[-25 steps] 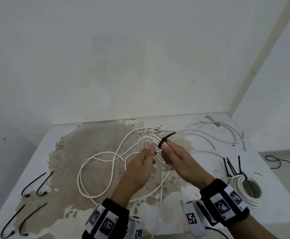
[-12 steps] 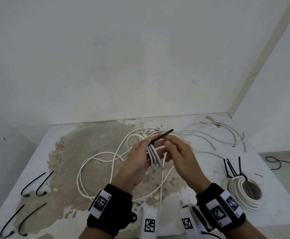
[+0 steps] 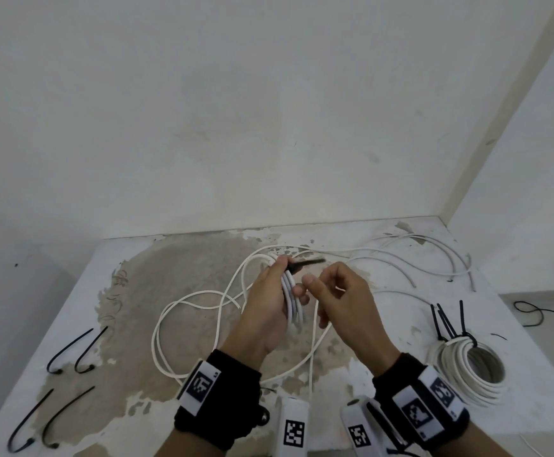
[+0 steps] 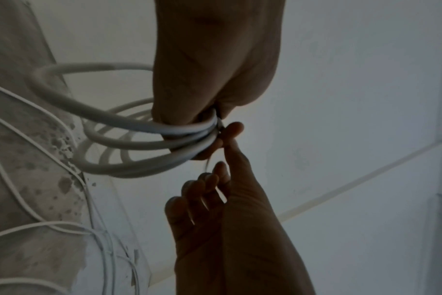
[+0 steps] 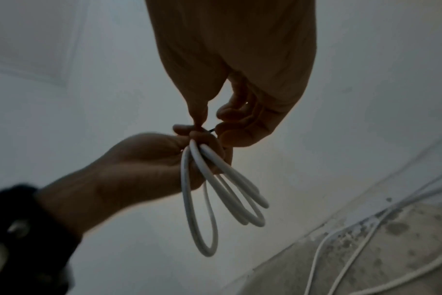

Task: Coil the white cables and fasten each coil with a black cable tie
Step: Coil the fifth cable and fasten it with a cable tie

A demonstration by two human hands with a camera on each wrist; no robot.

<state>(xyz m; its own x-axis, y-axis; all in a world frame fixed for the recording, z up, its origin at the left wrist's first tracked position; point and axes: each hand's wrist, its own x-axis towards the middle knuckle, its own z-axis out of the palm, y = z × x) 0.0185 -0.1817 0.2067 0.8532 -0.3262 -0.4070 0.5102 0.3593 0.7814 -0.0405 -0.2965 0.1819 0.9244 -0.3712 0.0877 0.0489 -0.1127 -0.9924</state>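
the left hand (image 3: 265, 305) clenches round a bunch of white cable loops (image 3: 292, 300), keeping them stacked so the black cable tie (image 3: 303, 263) stays wrapped near its thumb. the right hand (image 3: 341, 301) hovers just beside, fingers curled, gripping nothing that shows, probably about to pull the tie's tail. loose cable (image 3: 196, 301) trailing on the table (image 3: 532, 357) may drag; a finished coil (image 3: 466, 371) and spare ties (image 3: 71, 354) lie apart.

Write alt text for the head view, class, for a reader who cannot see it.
A left hand grips a small coil of white cable with a black cable tie sticking out, the right hand close beside it. A tied coil and four spare ties lie on the stained white table.
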